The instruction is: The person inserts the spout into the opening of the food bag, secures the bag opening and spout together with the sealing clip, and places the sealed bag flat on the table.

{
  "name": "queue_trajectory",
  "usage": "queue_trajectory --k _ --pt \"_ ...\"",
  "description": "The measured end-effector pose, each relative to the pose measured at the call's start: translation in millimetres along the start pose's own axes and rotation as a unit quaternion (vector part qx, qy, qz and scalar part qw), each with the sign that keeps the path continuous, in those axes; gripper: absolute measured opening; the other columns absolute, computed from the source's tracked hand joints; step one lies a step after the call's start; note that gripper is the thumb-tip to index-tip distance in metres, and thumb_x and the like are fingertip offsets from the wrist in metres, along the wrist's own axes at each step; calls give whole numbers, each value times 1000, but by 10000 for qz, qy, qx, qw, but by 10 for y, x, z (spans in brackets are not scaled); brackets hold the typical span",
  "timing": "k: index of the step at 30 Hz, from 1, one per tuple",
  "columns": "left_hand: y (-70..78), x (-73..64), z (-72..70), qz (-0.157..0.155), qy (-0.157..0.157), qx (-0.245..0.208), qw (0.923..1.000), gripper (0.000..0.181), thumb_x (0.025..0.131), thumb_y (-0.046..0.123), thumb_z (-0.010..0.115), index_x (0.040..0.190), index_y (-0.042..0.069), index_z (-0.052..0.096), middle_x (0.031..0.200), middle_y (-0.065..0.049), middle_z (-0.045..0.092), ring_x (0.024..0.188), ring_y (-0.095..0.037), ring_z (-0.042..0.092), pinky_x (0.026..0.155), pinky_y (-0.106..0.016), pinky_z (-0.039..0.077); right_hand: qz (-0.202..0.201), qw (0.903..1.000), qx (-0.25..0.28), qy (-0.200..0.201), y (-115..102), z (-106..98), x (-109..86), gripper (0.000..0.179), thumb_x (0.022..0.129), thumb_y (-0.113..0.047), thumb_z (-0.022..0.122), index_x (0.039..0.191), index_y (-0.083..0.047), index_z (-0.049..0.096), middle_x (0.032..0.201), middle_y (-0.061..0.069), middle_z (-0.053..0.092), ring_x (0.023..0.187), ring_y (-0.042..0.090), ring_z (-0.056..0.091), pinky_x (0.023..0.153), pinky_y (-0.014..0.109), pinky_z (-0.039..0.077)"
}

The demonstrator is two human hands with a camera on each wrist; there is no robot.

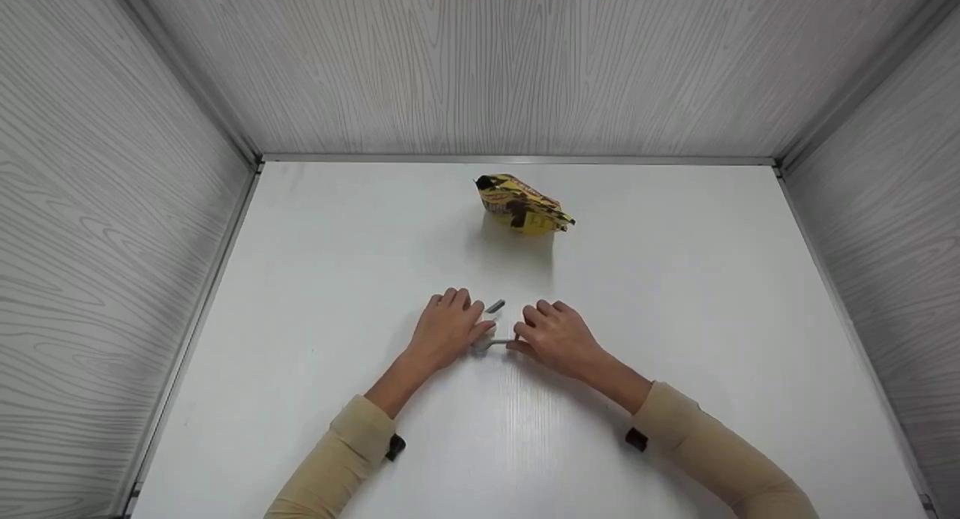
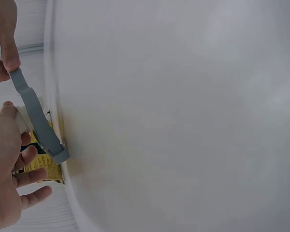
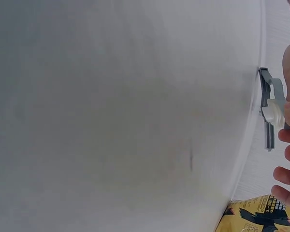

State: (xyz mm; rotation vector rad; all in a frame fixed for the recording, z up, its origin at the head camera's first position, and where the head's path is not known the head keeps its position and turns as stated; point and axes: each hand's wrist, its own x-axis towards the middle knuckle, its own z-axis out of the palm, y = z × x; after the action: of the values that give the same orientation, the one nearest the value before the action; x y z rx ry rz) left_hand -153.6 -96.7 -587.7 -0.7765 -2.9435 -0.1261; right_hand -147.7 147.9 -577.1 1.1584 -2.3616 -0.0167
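A grey bag clip (image 2: 38, 118) with a white round spout (image 3: 273, 113) is held between both hands, its two grey arms spread apart. My left hand (image 1: 448, 328) grips the clip near the white part, thumb on one side, with the other fingers loosely extended in the left wrist view. My right hand (image 1: 556, 335) pinches the free end of one grey arm between thumb and curled forefinger. The other grey arm (image 1: 495, 307) sticks out beyond the left hand's fingers in the head view. Part of the spout is hidden by the fingers.
A yellow and black snack bag (image 1: 525, 205) stands on the white table (image 1: 337, 226) beyond the hands. Grey wood-grain panels (image 1: 480, 69) wall the table at the back and both sides. Dark wrist cameras (image 1: 636, 439) sit at the beige sleeves.
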Motion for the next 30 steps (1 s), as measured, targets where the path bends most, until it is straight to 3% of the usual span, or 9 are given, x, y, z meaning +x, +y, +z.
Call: queue_trajectory --k 6,17,30 --pt "-43 -30 -27 -9 185 16 9998 44 109 52 50 114 10 65 111 -13 65 106 -30 62 95 -48 57 -11 9999 -13 -150 18 12 -36 32 91 -51 80 87 -20 73 82 -2 65 73 17 62 66 32 57" --pt "-73 -69 -32 94 457 182 9987 45 109 53 47 111 12 63 109 -11 64 103 -28 63 92 -46 58 -200 9964 -131 -818 49 8 -36 28 95 -47 76 91 -19 75 90 -1 68 80 19 65 70 33 58" --pt "-74 -79 -69 11 411 116 9991 44 108 53 50 114 12 65 111 -10 64 105 -28 62 94 -45 57 -258 9918 -246 -1230 158 18 -32 30 96 -48 73 93 -19 77 90 1 70 83 21 66 71 35 58"
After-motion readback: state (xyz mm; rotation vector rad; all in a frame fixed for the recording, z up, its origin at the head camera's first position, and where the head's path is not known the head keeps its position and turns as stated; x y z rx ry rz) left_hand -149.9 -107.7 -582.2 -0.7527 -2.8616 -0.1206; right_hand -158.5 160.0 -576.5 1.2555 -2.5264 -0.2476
